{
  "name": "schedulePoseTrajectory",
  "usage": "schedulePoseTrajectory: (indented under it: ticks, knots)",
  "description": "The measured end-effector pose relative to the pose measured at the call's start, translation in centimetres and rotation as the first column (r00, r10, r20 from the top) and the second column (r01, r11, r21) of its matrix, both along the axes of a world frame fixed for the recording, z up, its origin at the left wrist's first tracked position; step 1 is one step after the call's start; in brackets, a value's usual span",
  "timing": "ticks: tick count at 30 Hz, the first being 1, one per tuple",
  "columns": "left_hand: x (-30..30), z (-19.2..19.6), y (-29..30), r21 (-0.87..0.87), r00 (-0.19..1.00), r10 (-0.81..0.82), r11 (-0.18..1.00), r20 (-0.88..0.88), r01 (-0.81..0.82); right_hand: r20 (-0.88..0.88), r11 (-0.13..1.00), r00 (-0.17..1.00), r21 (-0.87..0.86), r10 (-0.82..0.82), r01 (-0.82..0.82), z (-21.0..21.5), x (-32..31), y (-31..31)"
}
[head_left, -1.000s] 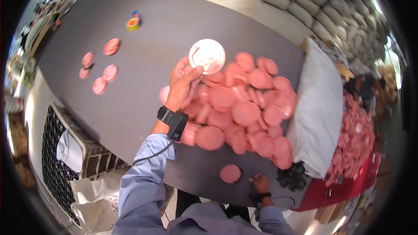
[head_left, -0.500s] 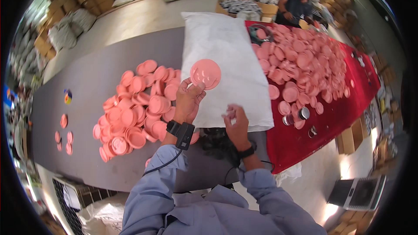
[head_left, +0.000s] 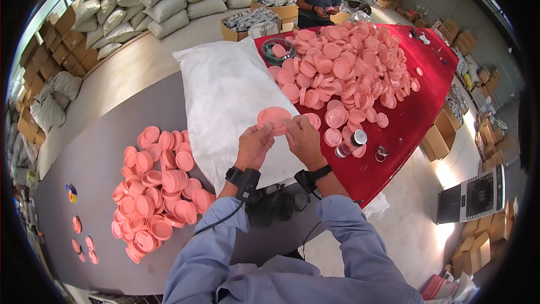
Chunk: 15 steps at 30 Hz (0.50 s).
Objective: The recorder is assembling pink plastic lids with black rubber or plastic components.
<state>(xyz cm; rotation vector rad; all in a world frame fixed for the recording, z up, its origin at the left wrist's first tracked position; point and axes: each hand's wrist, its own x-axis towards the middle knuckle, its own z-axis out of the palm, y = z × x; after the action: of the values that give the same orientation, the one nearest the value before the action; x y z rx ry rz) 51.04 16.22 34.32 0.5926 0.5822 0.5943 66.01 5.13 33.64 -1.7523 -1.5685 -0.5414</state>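
Between my two hands is a round pink plastic lid [head_left: 274,117], held up over the right part of a white woven sack [head_left: 225,87]. My left hand [head_left: 255,145] pinches its lower left edge with thumb and fingers. At its right edge, my right hand [head_left: 304,139] grips it with closed fingertips. A loose heap of similar pink lids [head_left: 152,194] lies on the grey table to the left of the sack. Beyond my right hand, a larger heap of pink lids [head_left: 351,67] covers much of the red cloth.
A clear jar with a silver cap [head_left: 358,138] stands on the red cloth [head_left: 416,118] near a small metal item [head_left: 381,153]. A few lids [head_left: 77,224] lie apart at the grey table's [head_left: 73,174] left. Across the table stands another person [head_left: 319,0]. Stacked sacks [head_left: 163,0] line the back.
My right hand has come up to the lid and taken hold of its right edge. The lid is now tilted flatter. The whole view has turned toward the right.
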Motion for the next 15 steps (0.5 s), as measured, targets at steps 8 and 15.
schedulePoseTrajectory:
  ticks: [8,15]
  knots:
    - [1.8,-4.1,-0.3,-0.095,0.989,-0.038,0.994,0.145,0.052,0.083,0.99,0.995,-0.136,0.055,-0.043,0.9,5.9,3.8]
    - [-8.7,-15.3,-11.6,0.688,0.798,0.032,0.529,-0.602,0.497,0.102,0.972,0.969,0.101,-0.224,0.214,2.6,21.7,10.5]
